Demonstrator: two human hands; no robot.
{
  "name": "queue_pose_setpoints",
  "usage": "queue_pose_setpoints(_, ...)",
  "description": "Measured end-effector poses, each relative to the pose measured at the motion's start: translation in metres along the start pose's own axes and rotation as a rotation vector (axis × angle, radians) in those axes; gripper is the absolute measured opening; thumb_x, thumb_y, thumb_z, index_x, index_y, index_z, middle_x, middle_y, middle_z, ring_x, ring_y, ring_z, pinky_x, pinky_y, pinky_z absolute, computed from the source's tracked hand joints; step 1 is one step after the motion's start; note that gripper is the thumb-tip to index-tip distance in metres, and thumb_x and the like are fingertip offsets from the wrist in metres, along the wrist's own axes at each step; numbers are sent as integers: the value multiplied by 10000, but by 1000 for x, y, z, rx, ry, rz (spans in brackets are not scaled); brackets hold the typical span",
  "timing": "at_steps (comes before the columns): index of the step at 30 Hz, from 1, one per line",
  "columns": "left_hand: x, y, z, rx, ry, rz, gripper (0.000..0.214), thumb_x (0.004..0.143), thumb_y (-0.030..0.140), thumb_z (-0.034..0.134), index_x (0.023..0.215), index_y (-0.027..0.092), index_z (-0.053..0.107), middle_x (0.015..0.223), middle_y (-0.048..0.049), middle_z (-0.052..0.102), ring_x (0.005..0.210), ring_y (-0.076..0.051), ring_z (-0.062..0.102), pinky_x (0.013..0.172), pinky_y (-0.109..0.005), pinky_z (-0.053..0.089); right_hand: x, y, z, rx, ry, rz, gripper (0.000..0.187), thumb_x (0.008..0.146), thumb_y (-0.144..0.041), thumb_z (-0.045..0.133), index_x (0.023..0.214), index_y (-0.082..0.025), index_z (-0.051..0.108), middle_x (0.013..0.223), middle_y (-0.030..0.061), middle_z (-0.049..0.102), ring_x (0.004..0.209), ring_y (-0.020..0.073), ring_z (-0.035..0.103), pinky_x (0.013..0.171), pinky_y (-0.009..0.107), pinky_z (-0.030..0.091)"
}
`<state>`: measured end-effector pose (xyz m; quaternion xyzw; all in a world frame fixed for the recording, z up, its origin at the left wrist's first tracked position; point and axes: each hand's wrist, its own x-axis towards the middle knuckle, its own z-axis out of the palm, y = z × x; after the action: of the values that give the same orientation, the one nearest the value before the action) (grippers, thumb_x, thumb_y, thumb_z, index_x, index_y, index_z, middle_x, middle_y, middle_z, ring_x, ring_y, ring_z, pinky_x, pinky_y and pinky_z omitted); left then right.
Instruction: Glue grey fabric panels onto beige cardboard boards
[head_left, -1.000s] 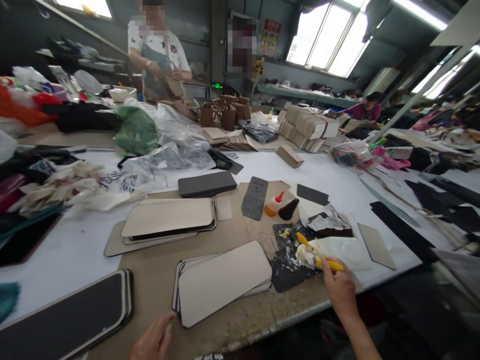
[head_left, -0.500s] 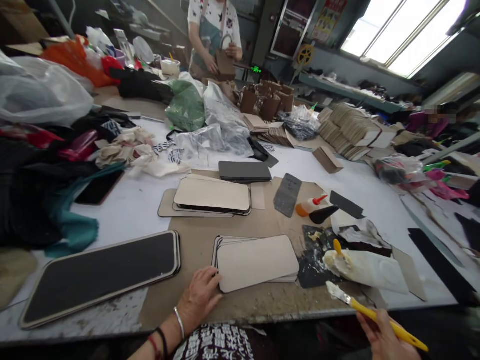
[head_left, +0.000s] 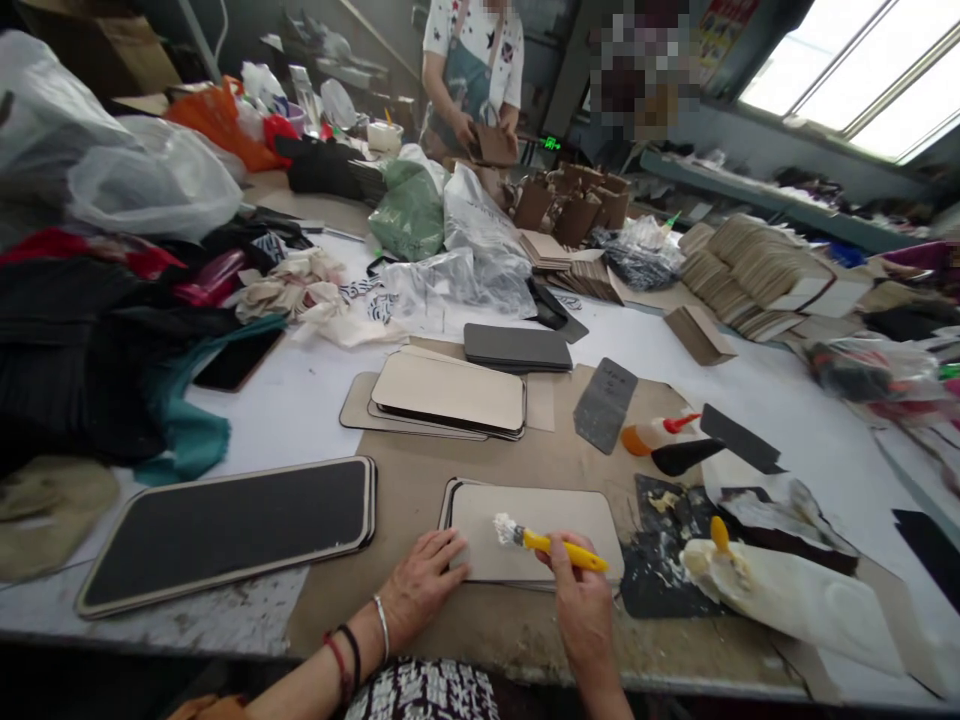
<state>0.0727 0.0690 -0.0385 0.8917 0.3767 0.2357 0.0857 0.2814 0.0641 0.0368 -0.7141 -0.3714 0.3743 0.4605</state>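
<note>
My right hand [head_left: 581, 590] grips a yellow-handled paintbrush [head_left: 566, 549]. White paste coats its bristles, which are over the top beige panel [head_left: 559, 512] of a small stack; whether they touch it I cannot tell. At that stack's left edge lies my left hand [head_left: 429, 580], fingers stretched out and touching the edge. Right of the stack are a dark, paste-smeared sheet [head_left: 660, 585] and a whitish plastic container [head_left: 817, 595] with paste around its opening and a yellow tool [head_left: 720, 535] in it. Farther left sits a stack of long black panels with beige rims [head_left: 240, 530].
Behind are more beige panels [head_left: 450, 388], dark grey panels [head_left: 517, 347], a red-tipped glue bottle [head_left: 652, 434] and a phone [head_left: 240, 358]. Plastic bags [head_left: 480, 275] and cloth crowd the left and back. Bundled boards [head_left: 772, 262] stand back right. A person [head_left: 472, 75] handles a brown bag beyond the table.
My right hand has brought the brush leftward from the table's front edge to above the beige panel. My left hand stays at the stack's edge. The camera view has shifted left.
</note>
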Motion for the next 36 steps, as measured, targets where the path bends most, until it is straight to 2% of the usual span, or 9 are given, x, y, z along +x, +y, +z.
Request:
queue_pose_setpoints(5, -1, 2, 0, 12, 11, -19, 214, 789, 149, 475, 922, 249, 610, 1055, -48, 628, 1054, -205, 515, 803, -368, 486, 5, 1, 38, 25, -127, -139, 277, 758, -432, 505, 801, -166, 569, 768, 34, 584, 699, 165, 595, 661, 291, 499)
queue_pose_setpoints(9, -1, 2, -1, 16, -3, -9, 230, 798, 147, 452, 925, 243, 617, 1059, -59, 625, 1060, -202, 514, 813, -365, 483, 12, 8, 40, -74, -171, -228, 246, 787, -393, 477, 800, -166, 571, 768, 39, 574, 725, 157, 573, 684, 279, 475)
queue_pose_setpoints(12, 0, 2, -3, 19, -26, -5, 269, 795, 124, 425, 937, 242, 621, 1070, -72, 616, 1086, -203, 496, 837, -366, 469, 25, 15, 18, -170, -80, -241, 265, 791, -407, 469, 816, -162, 565, 789, 48, 573, 735, 161, 567, 683, 283, 466)
queue_pose_setpoints(21, -1, -3, -3, 65, 0, 50, 317, 783, 112, 428, 977, 280, 614, 1087, -42, 617, 1093, -182, 492, 862, -316, 450, 75, 35, -74, -502, 262, -314, 363, 791, -490, 426, 815, -156, 565, 815, 79, 597, 774, 190, 558, 758, 333, 422)
queue_pose_setpoints(24, -2, -4, -2, 71, 3, 60, 317, 784, 126, 444, 1001, 295, 603, 1101, -34, 609, 1103, -176, 482, 866, -295, 443, 77, 36, -93, -595, 342, -381, 393, 798, -506, 399, 788, -154, 571, 800, 87, 597, 760, 192, 552, 745, 333, 423)
queue_pose_setpoints(27, -2, -2, 0, 61, 33, 59, 321, 789, 117, 422, 985, 290, 609, 1091, -42, 607, 1092, -180, 485, 857, -294, 444, 70, 34, -101, -646, 342, -456, 368, 810, -482, 401, 792, -157, 572, 794, 86, 596, 763, 190, 548, 740, 332, 428)
queue_pose_setpoints(29, -3, 1, 0, 61, 58, 31, 338, 789, 95, 396, 969, 280, 615, 1077, -55, 602, 1069, -183, 493, 850, -305, 451, 61, 32, -96, -656, 307, -507, 330, 819, -450, 411, 800, -163, 572, 786, 77, 591, 760, 186, 544, 740, 334, 432)
queue_pose_setpoints(31, -3, 4, 1, 64, 73, -6, 350, 788, 78, 381, 961, 269, 618, 1039, -67, 598, 1025, -182, 508, 838, -315, 463, 52, 29, -83, -636, 264, -556, 283, 827, -408, 423, 812, -169, 574, 779, 68, 586, 756, 180, 543, 736, 330, 441)
queue_pose_setpoints(36, -3, 7, 1, 24, 118, -15, 292, 804, 97, 395, 912, 235, 628, 917, -70, 598, 947, -172, 529, 784, -309, 502, 21, 20, -19, -523, 90, -635, 156, 842, -262, 438, 873, -183, 569, 802, 60, 581, 796, 172, 539, 734, 326, 461)
